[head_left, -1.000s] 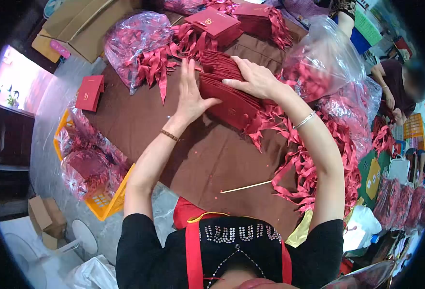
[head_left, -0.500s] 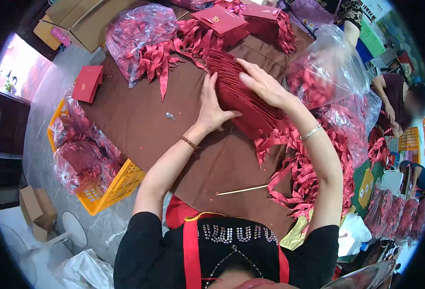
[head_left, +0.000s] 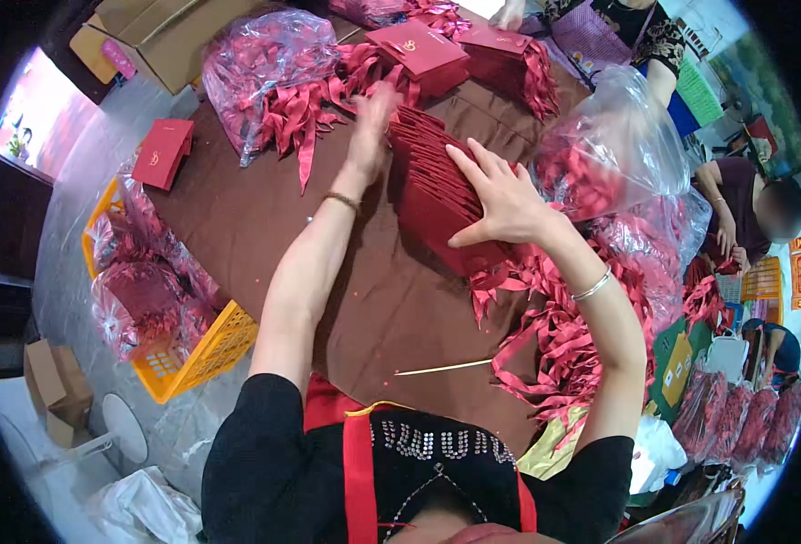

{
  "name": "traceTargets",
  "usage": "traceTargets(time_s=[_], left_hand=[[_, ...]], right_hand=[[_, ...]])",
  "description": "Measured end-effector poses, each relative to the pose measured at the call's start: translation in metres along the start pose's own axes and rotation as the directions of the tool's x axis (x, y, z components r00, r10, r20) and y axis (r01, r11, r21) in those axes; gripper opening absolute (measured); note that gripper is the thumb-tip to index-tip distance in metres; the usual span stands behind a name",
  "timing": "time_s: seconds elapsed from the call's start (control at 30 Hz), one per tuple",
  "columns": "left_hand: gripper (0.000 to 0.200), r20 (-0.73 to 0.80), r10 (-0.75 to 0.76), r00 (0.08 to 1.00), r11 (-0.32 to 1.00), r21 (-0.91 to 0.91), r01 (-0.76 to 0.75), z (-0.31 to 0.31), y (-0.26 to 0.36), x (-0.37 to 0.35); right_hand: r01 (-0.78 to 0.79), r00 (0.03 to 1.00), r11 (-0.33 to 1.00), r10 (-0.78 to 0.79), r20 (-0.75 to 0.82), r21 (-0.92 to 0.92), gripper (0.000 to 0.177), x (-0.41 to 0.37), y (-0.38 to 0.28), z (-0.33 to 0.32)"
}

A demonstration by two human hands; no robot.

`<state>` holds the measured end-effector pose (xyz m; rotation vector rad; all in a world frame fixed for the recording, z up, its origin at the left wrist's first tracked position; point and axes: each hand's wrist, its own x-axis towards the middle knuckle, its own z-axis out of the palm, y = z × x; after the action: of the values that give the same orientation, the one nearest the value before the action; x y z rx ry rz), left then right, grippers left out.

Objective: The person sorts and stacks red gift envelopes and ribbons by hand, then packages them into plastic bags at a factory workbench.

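Note:
A thick stack of red folded paper bags (head_left: 437, 195) with ribbons stands slanted on the brown-covered table. My right hand (head_left: 507, 201) rests against its right side, fingers spread over the edges and the thumb across the front. Near the stack's upper left corner, my left hand (head_left: 375, 122) is raised, blurred by motion, its fingers seemingly stretched out and nothing visible in them. Loose red ribbons (head_left: 564, 335) spill from the stack's lower end and lie in a heap under my right forearm.
Further piles of red bags (head_left: 416, 50) and a plastic bag of ribbons (head_left: 269, 68) lie at the far side. Another clear bag (head_left: 614, 154) stands right. A yellow crate (head_left: 205, 354) is left, a thin stick (head_left: 443, 367) near me. Other people work across and to the right.
My left hand has left the stack's left side and moved up and away. My right hand has slid lower, spreading its fingers and thumb over the stack.

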<state>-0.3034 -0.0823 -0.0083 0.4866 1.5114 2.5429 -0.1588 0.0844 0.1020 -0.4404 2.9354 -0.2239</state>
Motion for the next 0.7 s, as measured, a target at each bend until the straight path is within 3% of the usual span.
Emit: traceTargets(time_s=[0.03,0.1,0.2,0.27,0.33,0.4,0.43,0.47,0.53,0.57,0.63,0.7], left_hand=[[0.078,0.196,-0.135,0.971,0.987,-0.054,0.148,0.001,-0.011,0.007],[0.084,0.35,-0.232,0.908,0.96,-0.069,0.272,0.021,-0.003,-0.007],[0.087,0.305,-0.253,0.918,0.94,-0.145,0.308,0.033,-0.019,-0.01],[0.087,0.326,-0.187,0.927,0.977,-0.034,0.209,0.041,-0.022,-0.019],[0.084,0.336,-0.189,0.923,0.976,-0.039,0.214,0.041,-0.011,-0.026],[0.082,0.352,-0.185,0.917,0.976,-0.044,0.214,0.033,-0.001,-0.033],[0.078,0.422,-0.231,0.877,0.969,0.177,0.17,0.023,0.003,-0.036],[0.083,0.479,-0.292,0.828,0.917,0.386,0.1,0.014,0.007,-0.038],[0.116,0.645,-0.269,0.715,0.904,0.425,-0.043,0.021,0.027,-0.054],[0.116,0.652,-0.269,0.708,0.907,0.419,-0.041,0.024,0.024,-0.057],[0.122,0.542,-0.192,0.818,0.83,0.535,-0.159,0.031,0.019,-0.06],[0.115,0.509,-0.121,0.852,0.875,0.461,-0.151,0.031,-0.001,-0.06]], right_hand=[[-0.007,1.0,1.0,0.007,-0.012,-0.024,0.115,-0.001,0.0,-0.002],[-0.035,0.999,0.998,0.035,-0.013,-0.044,0.118,-0.002,0.004,-0.003],[-0.051,0.99,0.999,0.053,-0.133,0.017,0.121,-0.002,0.015,0.006],[-0.113,0.981,0.993,0.117,-0.154,0.034,0.122,-0.003,0.019,0.007],[-0.184,0.97,0.982,0.189,-0.152,0.041,0.126,-0.005,0.019,0.004],[-0.155,0.968,0.986,0.163,-0.19,0.055,0.127,-0.006,0.023,0.008],[-0.123,0.964,0.99,0.134,-0.228,0.065,0.127,-0.007,0.027,0.011],[-0.09,0.952,0.992,0.11,-0.285,0.084,0.129,-0.007,0.033,0.017],[-0.061,0.939,0.995,0.082,-0.335,0.074,0.13,-0.011,0.037,0.022],[-0.021,0.925,0.998,0.042,-0.378,0.058,0.13,-0.013,0.038,0.022],[-0.032,0.931,0.995,0.063,-0.359,0.09,0.128,-0.014,0.036,0.023],[0.045,0.9,0.992,0.01,-0.435,0.117,0.125,-0.014,0.035,0.025]])
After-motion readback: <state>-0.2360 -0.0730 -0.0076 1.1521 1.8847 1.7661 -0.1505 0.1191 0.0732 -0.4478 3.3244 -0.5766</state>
